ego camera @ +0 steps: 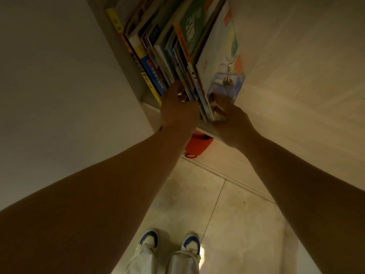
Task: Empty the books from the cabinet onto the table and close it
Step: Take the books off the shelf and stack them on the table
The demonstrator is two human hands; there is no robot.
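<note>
Several books (173,48) stand upright in a row on a shelf of the open cabinet (150,107). Both my arms reach into it. My left hand (177,109) has its fingers pushed between the spines in the middle of the row, next to a blue and yellow spine (152,76). My right hand (231,117) grips the bottom corner of the rightmost book, a large white one with a pale drawing on its cover (221,62). The books between my two hands lean together as one bundle.
The pale cabinet door (59,76) stands open on the left, and a light wall panel (306,76) is on the right. An orange container (197,145) sits on the shelf below. Tiled floor (227,204) and my shoes (169,242) are underneath.
</note>
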